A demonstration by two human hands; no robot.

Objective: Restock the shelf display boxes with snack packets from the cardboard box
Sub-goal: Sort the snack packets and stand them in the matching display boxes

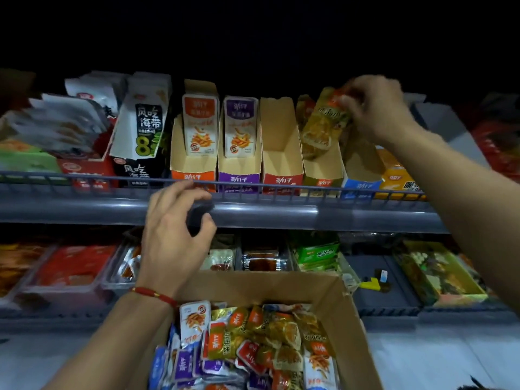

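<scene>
A grey metal shelf [267,212] with a thin wire rail along its front edge runs across the whole view, and above it the room is black and unlit. On the shelf, behind the rail, stands a row of open-topped display boxes: an orange-fronted box [194,161] and just to its right a purple-fronted box [239,164], each holding upright white packets, then a red-fronted box [281,153] showing only its bare card inside, then an olive-fronted box [320,170] and a blue-fronted box [361,175]. To the left of the orange-fronted box stand taller black-and-white seaweed cartons [143,125]. Below the shelf a lower tier [388,280] carries clear trays and grey bins of other snacks. In front of the shelf, lowest in view, the cardboard box [334,299] sits open, heaped with loose snack packets [270,342] in gold, red, purple, blue and white. The right hand [377,111] is raised above the olive-fronted box, fingers grasping a gold-and-red packet [327,122] tilted over that box. The left hand [174,235], a red cord at its wrist, hangs before the shelf edge below the orange-fronted box, fingers loosely curled and empty.
</scene>
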